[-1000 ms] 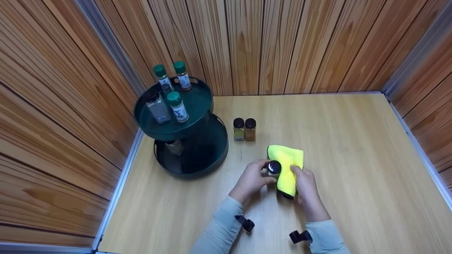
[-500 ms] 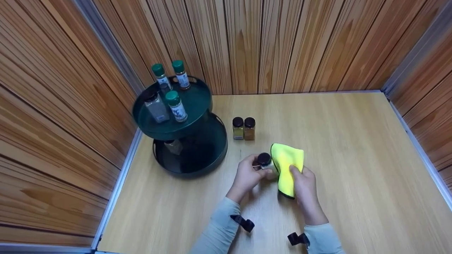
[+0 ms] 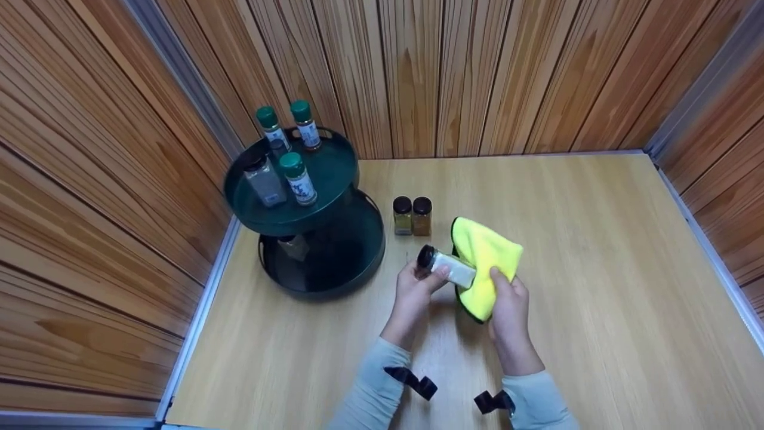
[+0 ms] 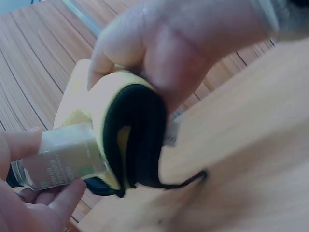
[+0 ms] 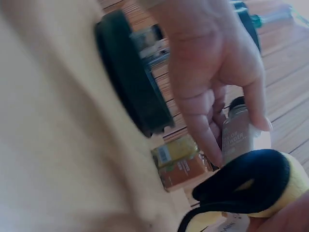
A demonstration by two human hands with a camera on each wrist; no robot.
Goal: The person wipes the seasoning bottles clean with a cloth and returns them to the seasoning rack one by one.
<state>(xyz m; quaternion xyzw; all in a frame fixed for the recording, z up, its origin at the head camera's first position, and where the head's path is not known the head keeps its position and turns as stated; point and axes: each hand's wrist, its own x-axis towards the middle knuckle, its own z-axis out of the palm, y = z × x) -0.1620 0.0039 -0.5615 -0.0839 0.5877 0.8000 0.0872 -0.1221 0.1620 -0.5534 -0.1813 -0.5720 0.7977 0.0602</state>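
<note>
jar [image 3: 453, 270], cloth [image 3: 486, 248] over wooden tabletop [image 3: 603, 263]; plank walls [image 3: 471, 77]

Two hands [image 3: 412, 294] [image 3: 508, 306], one yellow cloth [image 3: 494, 246] and one held jar [image 3: 455, 270]; at eleven o'clock from them, two dark-capped jars [image 3: 403, 223] on one surface [image 3: 573, 251]; at ten, one two-tier stand [image 3: 331, 173] bearing three green-capped bottles [image 3: 302, 186], at least one larger jar [image 3: 266, 186] above, one half-hidden jar [image 3: 294, 248] below.

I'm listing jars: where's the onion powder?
In the head view, right of centre, the onion powder jar is tilted in the left hand, base against the yellow cloth.
</note>
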